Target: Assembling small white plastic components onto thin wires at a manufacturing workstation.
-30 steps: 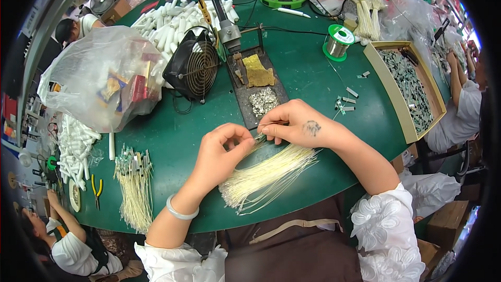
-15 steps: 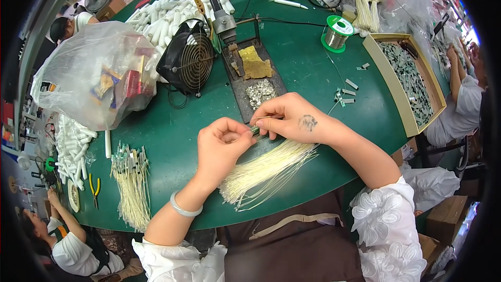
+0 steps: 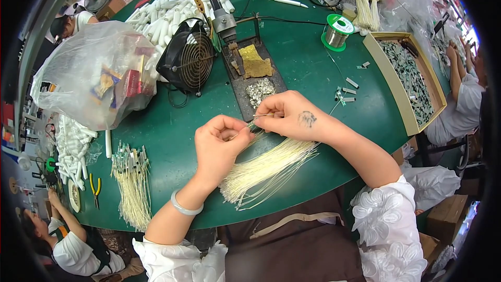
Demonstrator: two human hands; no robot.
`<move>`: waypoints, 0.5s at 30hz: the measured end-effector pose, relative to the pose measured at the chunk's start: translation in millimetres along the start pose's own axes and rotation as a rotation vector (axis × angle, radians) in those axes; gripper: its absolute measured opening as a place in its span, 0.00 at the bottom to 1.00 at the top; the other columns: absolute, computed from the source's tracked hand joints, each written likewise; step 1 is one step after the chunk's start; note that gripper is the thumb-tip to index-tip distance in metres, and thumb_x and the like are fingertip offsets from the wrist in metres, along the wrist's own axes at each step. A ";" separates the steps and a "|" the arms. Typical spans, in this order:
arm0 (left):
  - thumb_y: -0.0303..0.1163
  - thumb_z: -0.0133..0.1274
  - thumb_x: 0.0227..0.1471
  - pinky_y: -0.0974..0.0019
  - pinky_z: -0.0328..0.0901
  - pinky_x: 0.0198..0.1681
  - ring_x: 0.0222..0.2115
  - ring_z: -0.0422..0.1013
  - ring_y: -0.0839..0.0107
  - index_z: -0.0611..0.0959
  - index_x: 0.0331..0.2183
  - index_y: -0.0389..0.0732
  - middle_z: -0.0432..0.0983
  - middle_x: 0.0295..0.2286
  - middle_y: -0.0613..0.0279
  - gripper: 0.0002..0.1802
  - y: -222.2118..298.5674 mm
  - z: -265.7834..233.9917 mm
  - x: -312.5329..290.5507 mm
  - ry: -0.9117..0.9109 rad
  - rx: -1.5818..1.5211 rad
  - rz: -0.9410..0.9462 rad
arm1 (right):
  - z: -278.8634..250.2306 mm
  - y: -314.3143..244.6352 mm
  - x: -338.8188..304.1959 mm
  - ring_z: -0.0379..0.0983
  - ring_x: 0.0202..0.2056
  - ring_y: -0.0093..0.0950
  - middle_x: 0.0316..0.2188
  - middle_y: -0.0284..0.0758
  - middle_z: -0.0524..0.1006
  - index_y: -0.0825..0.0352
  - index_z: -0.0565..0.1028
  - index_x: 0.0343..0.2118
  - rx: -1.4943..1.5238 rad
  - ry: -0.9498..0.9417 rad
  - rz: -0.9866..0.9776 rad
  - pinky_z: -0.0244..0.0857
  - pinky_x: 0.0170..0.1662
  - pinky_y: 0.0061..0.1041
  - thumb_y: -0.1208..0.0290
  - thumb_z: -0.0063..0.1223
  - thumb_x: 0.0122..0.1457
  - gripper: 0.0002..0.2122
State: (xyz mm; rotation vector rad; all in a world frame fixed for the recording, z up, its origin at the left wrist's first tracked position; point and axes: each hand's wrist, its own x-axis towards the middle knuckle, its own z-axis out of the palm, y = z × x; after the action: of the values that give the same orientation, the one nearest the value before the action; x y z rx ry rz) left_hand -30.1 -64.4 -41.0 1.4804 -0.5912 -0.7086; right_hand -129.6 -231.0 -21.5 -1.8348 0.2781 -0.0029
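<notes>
Left hand [image 3: 222, 146] curls shut, pinching the near end of a small green-tipped part [image 3: 252, 124]; right hand [image 3: 292, 117] pinches a thin pale wire [image 3: 269, 115] at that part, fingertips of both hands almost touching. Both sit just above the green table [image 3: 172, 141], in front of the black soldering tray [image 3: 255, 86]. A bundle of cream wires [image 3: 266, 169] lies fanned beneath the hands (loose, not tied). The wire looks light, thin and bendy, likely to kink, so best pinched close to its end. A second wire bundle [image 3: 133, 188] lies to the left, a fan [image 3: 188, 62] behind.
</notes>
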 end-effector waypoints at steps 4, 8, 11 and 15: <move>0.18 0.55 0.45 0.79 0.68 0.30 0.27 0.75 0.77 0.77 0.27 0.30 0.77 0.25 0.59 0.03 -0.4 1.0 -1.1 0.001 0.020 0.058 | 2.9 0.2 0.9 0.58 0.21 0.10 0.17 0.23 0.69 0.71 0.75 0.26 -0.056 0.041 -0.082 0.54 0.23 0.16 0.72 0.54 0.54 0.06; 0.17 0.52 0.47 0.76 0.71 0.30 0.27 0.75 0.74 0.76 0.27 0.31 0.75 0.26 0.59 0.01 3.7 -0.4 1.6 -0.038 0.032 0.027 | 3.6 -1.1 0.5 0.57 0.21 0.10 0.17 0.23 0.67 0.71 0.74 0.26 -0.050 0.049 -0.099 0.54 0.24 0.16 0.72 0.54 0.53 0.06; 0.19 0.54 0.46 0.78 0.69 0.28 0.25 0.75 0.77 0.77 0.27 0.30 0.77 0.24 0.60 0.03 12.7 -2.2 8.7 -0.086 -0.098 -0.119 | 4.0 -0.5 1.6 0.57 0.21 0.10 0.17 0.23 0.68 0.71 0.74 0.26 -0.017 0.052 -0.108 0.54 0.24 0.16 0.73 0.53 0.53 0.06; 0.20 0.53 0.45 0.78 0.68 0.27 0.23 0.74 0.78 0.77 0.28 0.30 0.76 0.23 0.62 0.04 15.6 -3.1 12.5 -0.134 0.034 -0.164 | 4.4 0.4 1.5 0.57 0.21 0.10 0.17 0.23 0.67 0.70 0.74 0.26 -0.024 0.070 -0.130 0.54 0.24 0.16 0.73 0.53 0.53 0.05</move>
State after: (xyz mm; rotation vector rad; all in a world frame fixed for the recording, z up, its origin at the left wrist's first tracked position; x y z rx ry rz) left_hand -18.5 -72.2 -26.4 1.5335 -0.5896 -0.9351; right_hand -127.5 -227.2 -23.3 -1.8759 0.2087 -0.1549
